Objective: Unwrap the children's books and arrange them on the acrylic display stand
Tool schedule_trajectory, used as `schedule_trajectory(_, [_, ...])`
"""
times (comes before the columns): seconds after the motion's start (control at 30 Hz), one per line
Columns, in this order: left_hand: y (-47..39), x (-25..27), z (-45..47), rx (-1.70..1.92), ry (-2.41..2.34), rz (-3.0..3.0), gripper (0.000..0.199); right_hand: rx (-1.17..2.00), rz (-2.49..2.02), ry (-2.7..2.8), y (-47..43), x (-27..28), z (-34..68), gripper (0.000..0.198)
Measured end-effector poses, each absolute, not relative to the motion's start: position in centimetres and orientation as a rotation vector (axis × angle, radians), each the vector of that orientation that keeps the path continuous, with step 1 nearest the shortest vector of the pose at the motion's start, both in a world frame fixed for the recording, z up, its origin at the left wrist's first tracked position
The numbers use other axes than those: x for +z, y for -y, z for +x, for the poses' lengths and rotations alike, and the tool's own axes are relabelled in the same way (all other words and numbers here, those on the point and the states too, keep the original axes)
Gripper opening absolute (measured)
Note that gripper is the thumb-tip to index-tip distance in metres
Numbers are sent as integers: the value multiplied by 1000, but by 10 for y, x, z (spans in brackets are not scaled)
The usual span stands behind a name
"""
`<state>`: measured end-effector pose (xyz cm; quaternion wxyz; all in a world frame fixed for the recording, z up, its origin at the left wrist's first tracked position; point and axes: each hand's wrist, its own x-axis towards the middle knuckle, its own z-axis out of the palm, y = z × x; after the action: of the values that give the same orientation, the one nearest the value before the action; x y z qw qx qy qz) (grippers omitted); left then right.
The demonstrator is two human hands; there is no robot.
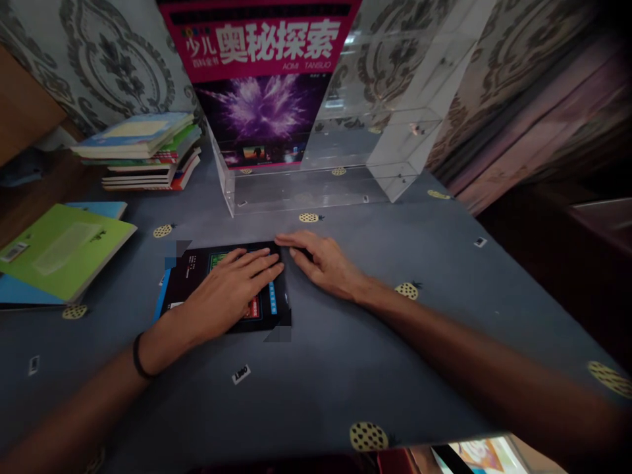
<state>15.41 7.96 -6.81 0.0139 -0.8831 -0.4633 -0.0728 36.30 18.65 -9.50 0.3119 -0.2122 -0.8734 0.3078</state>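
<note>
A dark book (187,276) with a blue spine edge lies flat on the blue-grey tablecloth (316,375). Across its cover rests my left hand (234,286), palm down with fingers stretched out and nothing held. Part of the cover is hidden beneath it. My right hand (320,263) sits at the book's far right corner, its fingers extended and its fingertips by the corner. Whether those fingertips touch the book I cannot tell. Behind both hands stands a clear acrylic rack (395,151), and a pink and purple book (266,105) stands upright in its left side.
A green book (74,247) lies on blue ones at the left. Behind it rises a stack of several books (143,145). The table's right edge runs diagonally beside a pink curtain (523,138). Below the near edge, a colourful printed item (484,455) shows.
</note>
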Motion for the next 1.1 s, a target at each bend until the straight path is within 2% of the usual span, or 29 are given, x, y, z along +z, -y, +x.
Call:
schedule_trajectory(0.4, [-66, -68, 158, -320, 1382, -2858, 55, 761, -571, 2338, -187, -95, 362, 36])
schedule_trajectory(0.63, [-63, -70, 159, -311, 1340, -2844, 56, 616, -472, 2414, -179, -91, 366, 37])
schedule_trajectory(0.93, [-58, -62, 158, -298, 1149, -2910, 57, 802, -402, 2435, -160, -85, 382, 36])
schedule_trajectory(1.1, [-55, -58, 160, -317, 1138, -2910, 51, 742, -363, 2436, -160, -88, 380, 33])
